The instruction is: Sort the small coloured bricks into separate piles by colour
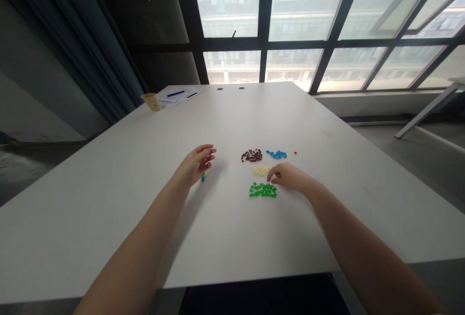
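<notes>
My left hand (pixel 198 162) is held over the white table with its fingers loosely spread and nothing visible in them. Just below its palm, partly hidden by it, is a tiny blue, green and yellow cluster of bricks (pixel 203 177). My right hand (pixel 286 175) reaches to the cream brick pile (pixel 260 171), thumb and index finger closed together at its right edge. Whatever those fingertips hold is too small to make out. Nearer to me lies a green brick pile (pixel 262 190). Brown bricks (pixel 251 155) and blue bricks (pixel 278 154) are spread behind the cream ones.
One small red brick (pixel 295 152) lies right of the blue pile. At the table's far left stand a beige cup (pixel 152 102) and papers (pixel 170 98) with a blue pen (pixel 176 93) on them. The white table (pixel 236 247) ends close to my body, and windows rise beyond its far edge.
</notes>
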Motion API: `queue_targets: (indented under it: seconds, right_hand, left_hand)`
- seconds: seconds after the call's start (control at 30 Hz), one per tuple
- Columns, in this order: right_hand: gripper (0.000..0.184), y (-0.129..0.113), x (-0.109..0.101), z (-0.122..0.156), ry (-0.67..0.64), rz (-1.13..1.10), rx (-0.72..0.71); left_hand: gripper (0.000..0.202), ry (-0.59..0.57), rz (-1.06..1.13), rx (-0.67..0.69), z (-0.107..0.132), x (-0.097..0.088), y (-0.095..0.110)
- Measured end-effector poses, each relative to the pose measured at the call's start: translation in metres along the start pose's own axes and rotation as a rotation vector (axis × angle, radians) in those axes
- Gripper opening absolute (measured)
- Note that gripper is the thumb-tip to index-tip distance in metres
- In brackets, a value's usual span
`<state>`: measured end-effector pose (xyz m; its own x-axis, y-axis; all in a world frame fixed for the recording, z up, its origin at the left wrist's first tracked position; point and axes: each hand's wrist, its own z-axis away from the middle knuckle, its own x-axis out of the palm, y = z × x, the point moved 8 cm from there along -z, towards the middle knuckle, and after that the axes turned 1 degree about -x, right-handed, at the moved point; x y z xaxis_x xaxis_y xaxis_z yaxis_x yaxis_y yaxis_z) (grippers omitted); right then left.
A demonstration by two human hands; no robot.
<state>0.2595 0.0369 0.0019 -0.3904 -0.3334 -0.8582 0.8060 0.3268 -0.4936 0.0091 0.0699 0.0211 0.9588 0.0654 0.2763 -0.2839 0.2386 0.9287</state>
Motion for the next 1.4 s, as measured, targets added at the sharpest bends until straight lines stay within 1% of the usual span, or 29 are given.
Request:
queue_targets:
  seconds: [0.07, 0.13, 0.37, 0.63, 0.8, 0.9, 0.97, 1.03, 1.17, 1.2, 1.27, 1.33, 1.4]
  right_hand:
    - [0.019, 0.000, 0.000, 0.000, 0.005, -0.001, -0.009]
    - [0.021, -0.001, 0.000, 0.000, 0.003, -0.008, -0.024]
    - [0.025, 0.000, 0.002, -0.001, -0.005, -0.010, -0.036]
    - [0.032, -0.003, 0.001, -0.001, -0.004, -0.027, -0.060]
    - [0.034, 0.000, 0.001, -0.001, 0.020, -0.017, -0.055]
    - [0.034, 0.001, -0.001, -0.001, 0.029, -0.005, -0.055]
    - [0.034, 0.000, -0.001, 0.000, 0.028, 0.005, -0.047]
    - [0.034, 0.000, -0.002, 0.001, 0.032, 0.008, -0.039]
    - [0.035, 0.000, -0.002, 0.001, 0.029, -0.002, -0.027]
    - [0.035, 0.001, 0.000, 0.000, 0.020, -0.007, -0.031]
    - [0.035, 0.001, 0.001, -0.001, 0.010, -0.016, -0.042]
    - [0.034, 0.001, 0.000, -0.002, 0.022, -0.023, -0.049]
    - [0.033, 0.001, -0.002, -0.002, 0.048, -0.026, -0.048]
  left_hand:
    - [0.024, 0.051, 0.026, 0.033, -0.004, -0.010, 0.006]
    - [0.025, 0.073, 0.040, 0.037, -0.006, -0.015, 0.006]
    - [0.028, 0.031, -0.016, 0.014, -0.007, -0.009, -0.002]
    - [0.028, 0.023, -0.040, 0.017, -0.004, -0.008, 0.000]
    - [0.029, 0.023, -0.049, 0.018, -0.004, -0.007, 0.000]
    - [0.031, 0.026, -0.090, 0.031, -0.004, -0.008, 0.002]
    - [0.030, 0.042, -0.156, 0.051, -0.005, -0.011, 0.005]
    - [0.026, 0.075, -0.282, 0.097, -0.007, -0.017, 0.009]
    - [0.008, 0.166, -0.746, 0.255, -0.011, -0.030, 0.021]
    - [0.005, 0.176, -0.853, 0.276, -0.012, -0.032, 0.021]
    - [0.011, 0.159, -0.999, 0.263, -0.014, -0.035, 0.018]
    - [0.015, 0.104, -1.088, 0.206, -0.015, -0.035, 0.012]
    - [0.015, 0.052, -1.164, 0.164, -0.016, -0.034, 0.006]
